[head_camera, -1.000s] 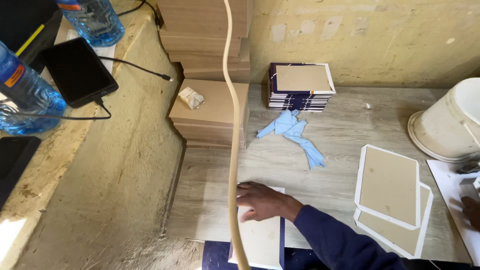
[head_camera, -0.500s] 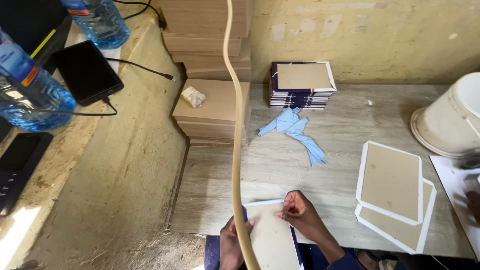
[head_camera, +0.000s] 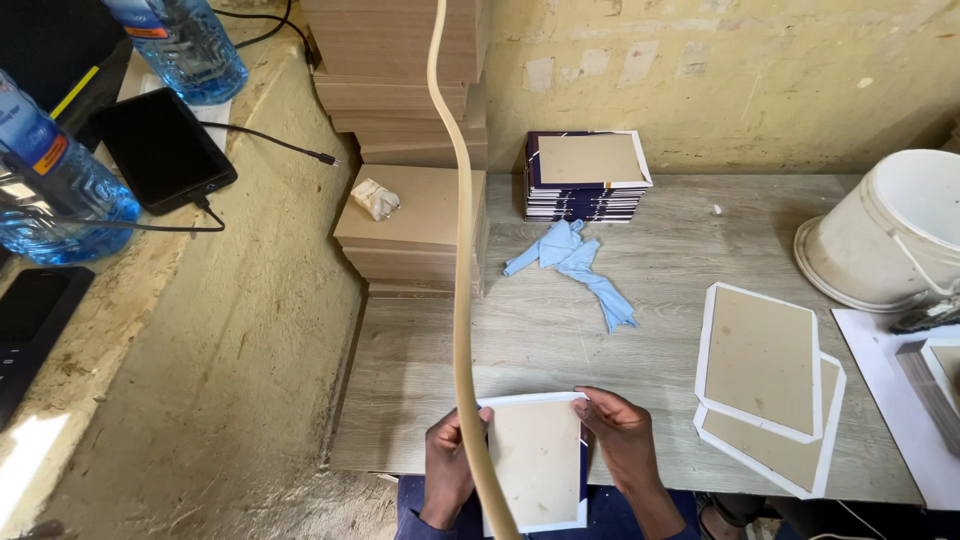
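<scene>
Grey wood-grain worktable (head_camera: 600, 330) abuts a rough yellow plastered wall (head_camera: 720, 70), patched and stained. Left of the table, a sloped, pitted plaster ledge (head_camera: 230, 330) rises. Bright daylight falls at the ledge's lower left corner.

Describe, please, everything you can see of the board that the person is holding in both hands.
The board is a flat tan rectangle, cardboard by its look, framed by a white paper border, with a dark blue strip showing at its right edge. It lies upright in portrait pose at the near edge of the wooden table. The left hand grips its left side and the right hand pinches its upper right corner. A pale curved cord hangs in front of it.
</scene>
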